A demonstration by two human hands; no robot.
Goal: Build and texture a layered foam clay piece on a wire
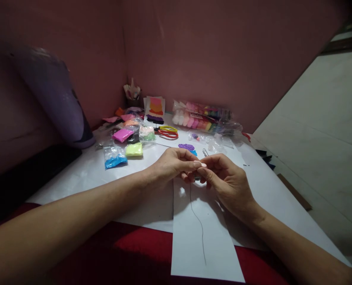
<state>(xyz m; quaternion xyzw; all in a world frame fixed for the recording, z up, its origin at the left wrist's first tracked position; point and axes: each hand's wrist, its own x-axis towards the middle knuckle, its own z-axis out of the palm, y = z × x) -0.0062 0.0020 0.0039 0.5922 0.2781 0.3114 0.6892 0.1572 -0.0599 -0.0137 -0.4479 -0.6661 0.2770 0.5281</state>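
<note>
1. Two bare hands, nearly fingertip to fingertip. The left hand (172, 163) and the right hand (231, 180) both pinch a tiny pale piece (204, 165) between thumb and fingers, kinda pinkish-white, up above the counter (146, 209).
2. Below the hands there's a white sheet (190, 241) poking out past the counter's near edge, over some red cloth (137, 245). A thin wavy dark line (202, 225) runs down it; can't tell if it's drawn or a thread.
3. Just beyond the fingers: a frilly purple piece (186, 147) with a bit of a blue piece (194, 153) showing next to it, plus a silvery stick thing (205, 152) half hidden by the right hand.
4. Label check: the big clear pack (190, 119) of coloured lumps at the back has a printed strip (196, 115), but it's way too small and blurry for me to read, so no clue on brand.
5. Off to the left, loose baggies: magenta packet (122, 135), yellow packet (134, 149), blue packet (115, 161).
6. Near those, a tool with red and yellow handles (165, 132), and behind it a card (156, 106) with pink, orange, red and dark bands.
</note>
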